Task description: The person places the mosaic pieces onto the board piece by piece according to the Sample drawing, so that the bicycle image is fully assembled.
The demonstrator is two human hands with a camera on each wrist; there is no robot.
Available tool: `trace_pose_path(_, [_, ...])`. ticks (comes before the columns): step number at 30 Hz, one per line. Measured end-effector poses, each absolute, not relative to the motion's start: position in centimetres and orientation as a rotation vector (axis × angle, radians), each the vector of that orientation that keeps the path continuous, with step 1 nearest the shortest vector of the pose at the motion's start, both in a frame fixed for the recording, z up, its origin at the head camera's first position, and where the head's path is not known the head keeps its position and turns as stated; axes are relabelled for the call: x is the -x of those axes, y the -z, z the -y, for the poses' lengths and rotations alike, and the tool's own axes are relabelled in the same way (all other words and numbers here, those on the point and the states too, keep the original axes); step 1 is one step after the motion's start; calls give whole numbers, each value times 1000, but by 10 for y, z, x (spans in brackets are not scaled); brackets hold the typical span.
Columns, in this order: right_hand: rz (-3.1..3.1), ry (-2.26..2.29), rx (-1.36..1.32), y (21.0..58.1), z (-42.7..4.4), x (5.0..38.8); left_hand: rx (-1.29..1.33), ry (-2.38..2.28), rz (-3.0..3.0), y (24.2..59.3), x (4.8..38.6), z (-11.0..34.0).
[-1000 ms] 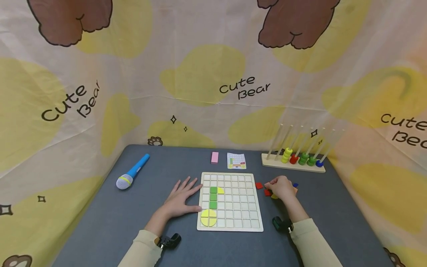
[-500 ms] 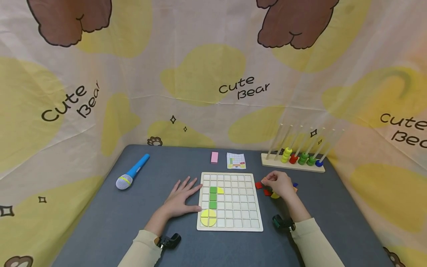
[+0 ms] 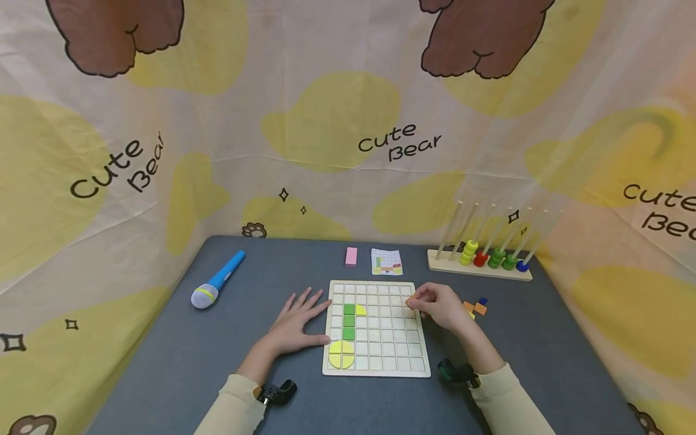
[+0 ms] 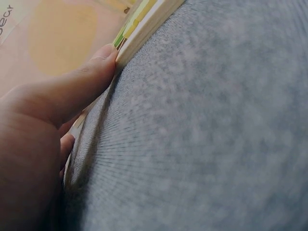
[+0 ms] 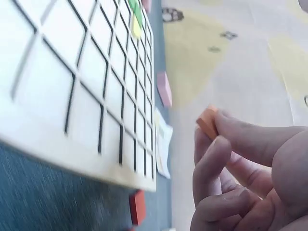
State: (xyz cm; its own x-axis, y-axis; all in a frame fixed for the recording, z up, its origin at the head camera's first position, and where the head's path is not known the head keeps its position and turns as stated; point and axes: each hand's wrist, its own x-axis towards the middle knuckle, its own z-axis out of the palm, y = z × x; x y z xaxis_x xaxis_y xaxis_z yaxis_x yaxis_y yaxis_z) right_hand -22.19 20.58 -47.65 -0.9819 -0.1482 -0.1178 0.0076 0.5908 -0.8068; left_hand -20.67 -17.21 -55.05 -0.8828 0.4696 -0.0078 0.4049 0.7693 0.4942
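Right-hand grip pinches a small orange block between thumb and fingertips, holding it above the right edge of a pale grid board, toward its far corner. Whether the block touches the board cannot be told from the head view; the right wrist view shows it raised clear.

Left-hand grip is released, its fingers spread over the tabletop along the left side of the board, with the thumb touching the board's edge.

On the board, yellow pieces form a circle at the near left corner. Three green squares run in a column on the far side of it, and a yellow quarter-round sits just right of the farthest green one.

Right of the right hand lie two loose orange blocks, a blue piece and a partly hidden yellow piece. The right wrist view shows a red block just beside the board.

Beyond the board are a pink block and a printed card. A bead rack stands at the far right, and a blue microphone lies at the far left.
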Motion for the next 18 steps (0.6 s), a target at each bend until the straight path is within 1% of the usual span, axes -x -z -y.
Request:
trace_pose_path(8, [-2679, 1320, 197, 477, -183, 212, -721, -756, -2830, 550, 207, 172])
trace_pose_path(18, [-2589, 1310, 347, 490, -152, 198, -719, -752, -2831, 548, 206, 172])
